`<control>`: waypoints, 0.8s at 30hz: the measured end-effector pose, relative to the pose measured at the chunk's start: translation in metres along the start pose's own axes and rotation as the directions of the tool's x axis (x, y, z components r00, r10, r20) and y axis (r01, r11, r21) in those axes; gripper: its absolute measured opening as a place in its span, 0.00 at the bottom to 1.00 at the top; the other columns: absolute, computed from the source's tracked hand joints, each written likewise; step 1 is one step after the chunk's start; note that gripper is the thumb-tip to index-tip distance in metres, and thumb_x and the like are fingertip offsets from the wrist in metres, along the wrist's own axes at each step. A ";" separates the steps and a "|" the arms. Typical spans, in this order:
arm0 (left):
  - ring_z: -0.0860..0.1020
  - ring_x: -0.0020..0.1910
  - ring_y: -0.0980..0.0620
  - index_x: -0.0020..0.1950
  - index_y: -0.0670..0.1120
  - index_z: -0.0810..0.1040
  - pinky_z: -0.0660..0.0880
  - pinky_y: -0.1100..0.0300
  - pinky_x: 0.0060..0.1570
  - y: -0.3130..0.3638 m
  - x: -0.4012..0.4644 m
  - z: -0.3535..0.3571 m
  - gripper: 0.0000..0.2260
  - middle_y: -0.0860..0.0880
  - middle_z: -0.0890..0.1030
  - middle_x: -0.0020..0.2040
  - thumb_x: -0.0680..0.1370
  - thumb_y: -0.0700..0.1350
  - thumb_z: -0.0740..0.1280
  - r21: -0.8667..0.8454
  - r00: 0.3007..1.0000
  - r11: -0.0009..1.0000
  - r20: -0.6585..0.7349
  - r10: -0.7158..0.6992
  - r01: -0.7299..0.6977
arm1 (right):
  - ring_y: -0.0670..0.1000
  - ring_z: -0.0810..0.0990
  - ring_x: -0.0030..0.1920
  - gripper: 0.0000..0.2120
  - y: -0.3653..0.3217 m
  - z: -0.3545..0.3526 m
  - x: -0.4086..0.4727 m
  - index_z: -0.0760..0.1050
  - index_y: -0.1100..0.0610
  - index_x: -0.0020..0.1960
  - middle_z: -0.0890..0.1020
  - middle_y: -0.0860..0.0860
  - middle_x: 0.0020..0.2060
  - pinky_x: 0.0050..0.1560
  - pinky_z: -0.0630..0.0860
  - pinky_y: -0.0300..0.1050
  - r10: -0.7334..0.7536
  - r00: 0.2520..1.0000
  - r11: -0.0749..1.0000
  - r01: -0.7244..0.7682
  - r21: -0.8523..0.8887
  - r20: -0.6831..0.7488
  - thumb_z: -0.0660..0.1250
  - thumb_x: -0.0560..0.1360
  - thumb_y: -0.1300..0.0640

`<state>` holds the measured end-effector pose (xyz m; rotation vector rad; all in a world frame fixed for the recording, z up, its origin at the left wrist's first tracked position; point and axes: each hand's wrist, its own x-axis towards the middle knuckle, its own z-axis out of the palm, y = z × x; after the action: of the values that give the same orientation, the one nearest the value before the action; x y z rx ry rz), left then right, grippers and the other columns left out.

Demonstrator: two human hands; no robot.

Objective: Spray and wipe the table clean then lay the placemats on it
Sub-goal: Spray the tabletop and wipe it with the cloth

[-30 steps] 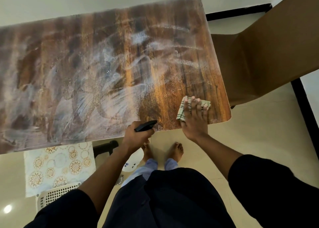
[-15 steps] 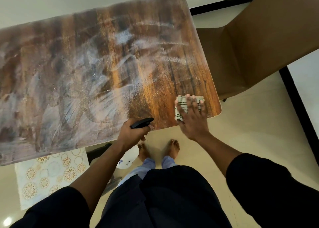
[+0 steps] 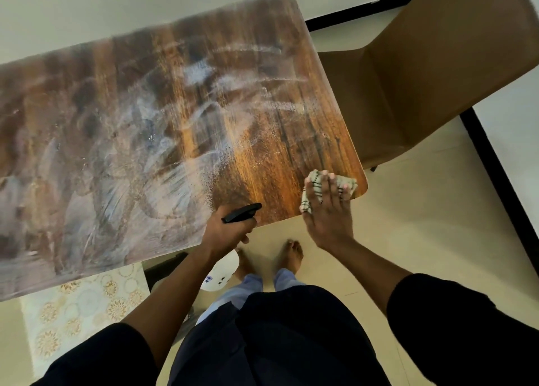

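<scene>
The wooden table [image 3: 175, 108] is smeared with whitish streaks over its left and middle; its near right part looks dark and wiped. My right hand [image 3: 329, 216] presses a striped cloth [image 3: 313, 181] flat against the near right corner, fingers spread over it. My left hand [image 3: 224, 231] grips a spray bottle [image 3: 242, 212] at the near edge. The bottle's black head pokes above the table edge and its white body hangs below. A patterned placemat [image 3: 81, 307] with gold circles lies below the table at the lower left.
A brown chair [image 3: 423, 79] stands close against the table's right end. My bare feet [image 3: 288, 254] stand on the beige tiled floor just in front of the near edge. A dark object [image 3: 163, 269] sits under the table by the placemat.
My right hand has slid the cloth a little to the right, closer to the table's near right corner. The left hand has kept the spray bottle at the near edge.
</scene>
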<state>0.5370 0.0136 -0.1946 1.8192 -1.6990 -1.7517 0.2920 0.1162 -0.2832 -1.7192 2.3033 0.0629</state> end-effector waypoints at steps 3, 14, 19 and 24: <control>0.86 0.33 0.45 0.57 0.47 0.87 0.75 0.58 0.28 -0.006 -0.002 -0.007 0.19 0.44 0.87 0.39 0.69 0.52 0.73 -0.013 0.999 1.000 -0.042 -0.017 0.017 | 0.61 0.42 0.83 0.41 -0.053 0.006 0.001 0.43 0.54 0.85 0.43 0.60 0.84 0.80 0.45 0.66 -0.163 0.987 0.986 0.163 0.021 0.012 0.59 0.81 0.40; 0.86 0.34 0.44 0.58 0.47 0.87 0.74 0.63 0.27 -0.032 -0.013 -0.039 0.15 0.44 0.86 0.39 0.73 0.51 0.75 -0.060 0.988 0.998 -0.155 -0.030 0.021 | 0.61 0.39 0.83 0.39 -0.037 -0.013 0.066 0.47 0.53 0.85 0.44 0.55 0.84 0.79 0.42 0.69 -0.202 0.979 0.977 0.203 -0.063 0.032 0.45 0.82 0.31; 0.85 0.37 0.36 0.49 0.48 0.86 0.73 0.59 0.28 -0.040 -0.014 -0.052 0.11 0.38 0.85 0.39 0.71 0.52 0.74 -0.077 0.985 0.997 -0.172 -0.029 0.016 | 0.61 0.40 0.83 0.40 -0.026 -0.013 0.084 0.44 0.52 0.85 0.43 0.56 0.84 0.81 0.46 0.65 0.120 0.993 0.992 -0.120 0.032 0.011 0.44 0.80 0.30; 0.85 0.31 0.45 0.55 0.44 0.86 0.72 0.63 0.25 -0.047 -0.014 -0.072 0.14 0.36 0.86 0.41 0.73 0.50 0.75 -0.152 0.986 0.988 -0.155 -0.063 0.039 | 0.63 0.41 0.83 0.38 -0.083 -0.004 0.078 0.44 0.51 0.85 0.43 0.58 0.84 0.80 0.49 0.66 0.126 0.992 0.990 -0.126 0.067 -0.004 0.50 0.82 0.34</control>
<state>0.6233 -0.0007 -0.1945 1.8959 -1.4352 -1.6518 0.3494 0.0176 -0.2877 -1.5439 2.3893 0.0039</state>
